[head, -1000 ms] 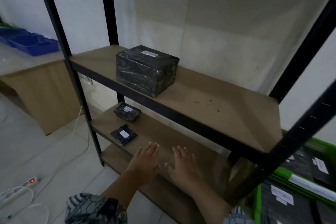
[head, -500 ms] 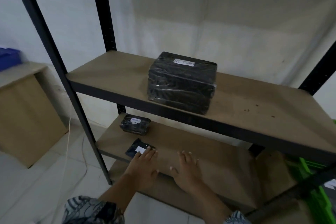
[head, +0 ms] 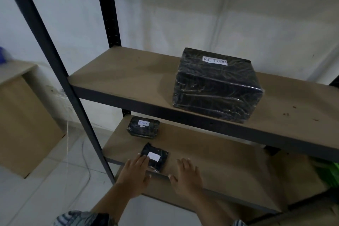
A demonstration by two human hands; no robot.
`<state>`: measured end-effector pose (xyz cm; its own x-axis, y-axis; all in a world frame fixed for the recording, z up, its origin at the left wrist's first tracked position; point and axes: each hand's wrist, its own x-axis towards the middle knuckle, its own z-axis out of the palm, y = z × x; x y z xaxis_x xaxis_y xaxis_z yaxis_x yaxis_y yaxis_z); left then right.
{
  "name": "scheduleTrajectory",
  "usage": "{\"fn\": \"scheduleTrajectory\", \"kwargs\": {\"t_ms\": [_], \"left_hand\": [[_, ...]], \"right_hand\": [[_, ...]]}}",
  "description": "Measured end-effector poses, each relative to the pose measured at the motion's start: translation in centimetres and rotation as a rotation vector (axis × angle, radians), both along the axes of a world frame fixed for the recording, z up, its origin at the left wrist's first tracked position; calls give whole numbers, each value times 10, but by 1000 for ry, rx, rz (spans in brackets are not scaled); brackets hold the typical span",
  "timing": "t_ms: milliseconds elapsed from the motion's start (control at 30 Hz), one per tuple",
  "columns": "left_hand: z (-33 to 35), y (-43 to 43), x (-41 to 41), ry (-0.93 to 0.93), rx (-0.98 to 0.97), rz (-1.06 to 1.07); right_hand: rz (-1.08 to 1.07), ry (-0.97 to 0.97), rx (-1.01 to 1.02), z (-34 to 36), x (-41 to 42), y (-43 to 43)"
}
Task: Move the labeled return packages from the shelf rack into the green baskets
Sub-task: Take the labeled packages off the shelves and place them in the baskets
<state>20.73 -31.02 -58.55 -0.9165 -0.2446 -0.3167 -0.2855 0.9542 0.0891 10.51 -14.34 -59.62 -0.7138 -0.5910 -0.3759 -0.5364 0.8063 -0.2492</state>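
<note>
A large black-wrapped box with a white RETURN label sits on the upper shelf of the rack. On the lower shelf lie a small black labeled package at the back left and a flat black labeled packet at the front edge. My left hand is open, its fingertips touching the flat packet's left side. My right hand is open over the shelf's front edge, just right of the packet. A sliver of a green basket shows at the right, behind the rack.
Black rack posts stand at the left front and back. A wooden desk stands to the left, with cables trailing on the tiled floor beneath. A white wall is behind the rack.
The view has swung left and closer to the rack. Both hands have moved forward onto the lower shelf, and my left fingertips now reach the flat packet.
</note>
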Motion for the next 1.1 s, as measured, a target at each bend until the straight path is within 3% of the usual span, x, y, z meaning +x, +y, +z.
{"fn": "scheduleTrajectory", "kwargs": {"t_ms": [267,433,667,867,1100], "left_hand": [[-92,-61,-9,40,79,5],[-141,-105,-31,257,90,-2],[-225,-147,-70,472,122,-27],[-274,-161,-85,722,27,-112],[-275,-165,-84,752,-17,-113]], "right_hand": [[-105,-60,20,-78,-16,-37],[-196,-42,-43,-138,-29,-70],[-313,284,-143,-221,-51,-91],[-265,529,-306,-250,-53,-89],[-331,495,-503,-239,-48,-81]]}}
